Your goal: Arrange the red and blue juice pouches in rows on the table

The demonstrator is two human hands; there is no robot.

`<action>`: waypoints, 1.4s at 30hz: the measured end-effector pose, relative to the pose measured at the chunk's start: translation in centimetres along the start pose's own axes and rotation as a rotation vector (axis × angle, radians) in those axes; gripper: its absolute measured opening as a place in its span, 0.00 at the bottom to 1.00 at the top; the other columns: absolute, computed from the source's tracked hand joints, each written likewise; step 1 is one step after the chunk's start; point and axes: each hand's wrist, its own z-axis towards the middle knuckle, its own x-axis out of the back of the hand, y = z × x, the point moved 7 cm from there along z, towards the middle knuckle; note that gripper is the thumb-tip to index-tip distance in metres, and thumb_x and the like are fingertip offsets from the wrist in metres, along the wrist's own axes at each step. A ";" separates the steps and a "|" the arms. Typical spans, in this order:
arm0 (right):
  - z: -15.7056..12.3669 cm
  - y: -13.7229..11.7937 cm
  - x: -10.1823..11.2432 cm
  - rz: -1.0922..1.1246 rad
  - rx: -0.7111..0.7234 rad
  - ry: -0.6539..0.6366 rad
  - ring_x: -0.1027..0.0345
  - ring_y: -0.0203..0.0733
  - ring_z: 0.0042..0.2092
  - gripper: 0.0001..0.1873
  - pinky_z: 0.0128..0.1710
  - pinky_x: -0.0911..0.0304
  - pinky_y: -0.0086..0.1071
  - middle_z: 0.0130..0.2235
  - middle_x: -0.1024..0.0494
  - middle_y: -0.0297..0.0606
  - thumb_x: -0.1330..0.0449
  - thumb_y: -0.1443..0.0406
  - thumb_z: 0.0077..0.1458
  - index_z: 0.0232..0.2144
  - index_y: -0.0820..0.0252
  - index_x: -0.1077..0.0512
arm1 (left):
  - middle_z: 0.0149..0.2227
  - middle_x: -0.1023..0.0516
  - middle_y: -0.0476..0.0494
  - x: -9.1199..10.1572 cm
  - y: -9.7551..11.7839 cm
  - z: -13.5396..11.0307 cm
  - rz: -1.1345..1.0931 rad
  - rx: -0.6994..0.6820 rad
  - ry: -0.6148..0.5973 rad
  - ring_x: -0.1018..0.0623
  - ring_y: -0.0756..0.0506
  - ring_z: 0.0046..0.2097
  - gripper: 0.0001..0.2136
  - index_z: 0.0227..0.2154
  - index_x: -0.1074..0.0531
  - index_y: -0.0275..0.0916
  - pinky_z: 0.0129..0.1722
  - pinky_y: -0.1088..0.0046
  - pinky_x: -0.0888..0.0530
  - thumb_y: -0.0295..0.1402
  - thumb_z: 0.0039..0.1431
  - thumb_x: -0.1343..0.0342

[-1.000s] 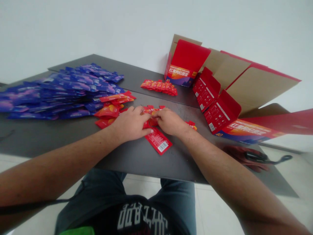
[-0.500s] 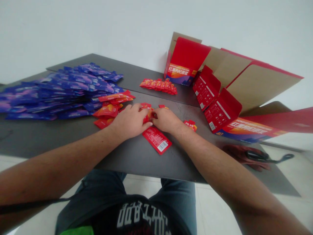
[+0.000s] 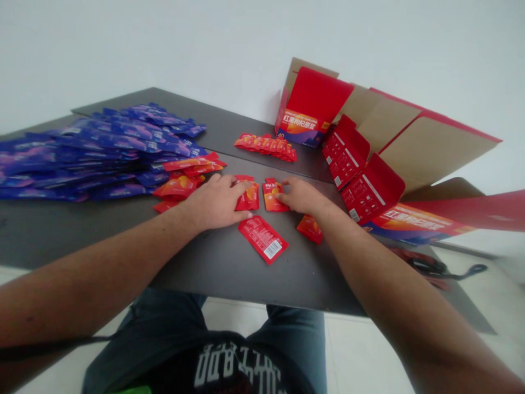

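My left hand [image 3: 215,203] lies palm down on the dark table [image 3: 213,268], its fingers flat on a red sachet [image 3: 248,198]. Just to the right, my right hand [image 3: 302,196] rests with its fingertips on a second red sachet [image 3: 272,196]. Both hands are open and press on the packets rather than grip them. Another red sachet [image 3: 263,238] lies face down with a white barcode, close in front of my left hand. One more small red sachet [image 3: 310,228] sits under my right wrist.
A large heap of blue sachets [image 3: 94,153] covers the left of the table, with red sachets [image 3: 186,175] at its edge. A row of red sachets [image 3: 266,145] lies before an open red carton [image 3: 309,109]. Flat red-and-brown cartons [image 3: 394,164] lean at right; scissors [image 3: 438,267] lie below them.
My hands, bunched together over the sachets before, have drawn apart, each sliding one red sachet so that two lie side by side. The right hand moved right.
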 end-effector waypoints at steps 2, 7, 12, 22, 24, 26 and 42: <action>0.5 -1.2 -0.5 0.047 0.000 -0.028 0.16 0.47 0.42 0.30 0.47 0.28 0.33 0.42 0.12 0.45 0.35 0.54 0.69 0.67 0.63 0.27 | 0.63 0.25 0.23 0.0 0.0 0.0 -0.002 -0.002 0.005 0.25 0.24 0.60 0.42 0.73 0.32 0.37 0.61 0.48 0.28 0.60 0.65 0.41; 1.1 -4.5 -1.5 0.217 0.020 -0.086 0.18 0.44 0.31 0.25 0.35 0.28 0.30 0.33 0.13 0.43 0.35 0.57 0.69 0.63 0.63 0.25 | 0.63 0.26 0.22 -0.3 -0.2 -0.1 0.005 -0.003 0.013 0.25 0.24 0.60 0.42 0.73 0.32 0.37 0.62 0.49 0.30 0.61 0.65 0.42; 0.9 -5.5 -2.3 0.561 -0.042 -0.147 0.24 0.42 0.23 0.29 0.22 0.31 0.29 0.26 0.19 0.36 0.41 0.61 0.73 0.71 0.65 0.36 | 0.63 0.26 0.24 -0.2 -0.3 -0.2 -0.020 0.021 0.032 0.26 0.25 0.60 0.44 0.76 0.38 0.39 0.63 0.49 0.31 0.60 0.65 0.41; 2.0 -6.3 -3.1 0.887 -0.073 -0.128 0.33 0.34 0.19 0.22 0.15 0.36 0.24 0.25 0.23 0.29 0.35 0.66 0.70 0.63 0.62 0.28 | 0.69 0.30 0.23 -0.4 -0.5 0.1 -0.066 0.077 0.054 0.29 0.24 0.66 0.47 0.75 0.40 0.29 0.67 0.50 0.34 0.59 0.65 0.40; 2.1 -6.1 -3.2 0.911 -0.061 -0.117 0.34 0.32 0.19 0.18 0.14 0.36 0.24 0.25 0.23 0.28 0.34 0.68 0.68 0.59 0.62 0.25 | 0.70 0.30 0.24 -0.3 -0.2 0.0 -0.062 0.068 0.058 0.29 0.25 0.66 0.46 0.76 0.41 0.30 0.67 0.51 0.33 0.59 0.66 0.41; 2.1 -5.5 -3.3 0.928 -0.079 -0.109 0.34 0.31 0.19 0.18 0.15 0.35 0.23 0.25 0.23 0.28 0.34 0.70 0.67 0.58 0.61 0.24 | 0.69 0.30 0.25 -0.2 0.2 0.1 -0.051 0.057 0.050 0.29 0.26 0.66 0.45 0.76 0.41 0.31 0.66 0.52 0.33 0.59 0.67 0.42; 5.0 6.0 3.1 0.930 -0.256 0.121 0.28 0.32 0.23 0.20 0.24 0.29 0.23 0.30 0.20 0.31 0.40 0.76 0.65 0.56 0.60 0.24 | 0.63 0.22 0.25 -1.3 1.5 3.5 -0.015 -0.041 -0.027 0.23 0.29 0.59 0.37 0.72 0.34 0.27 0.61 0.54 0.30 0.40 0.63 0.41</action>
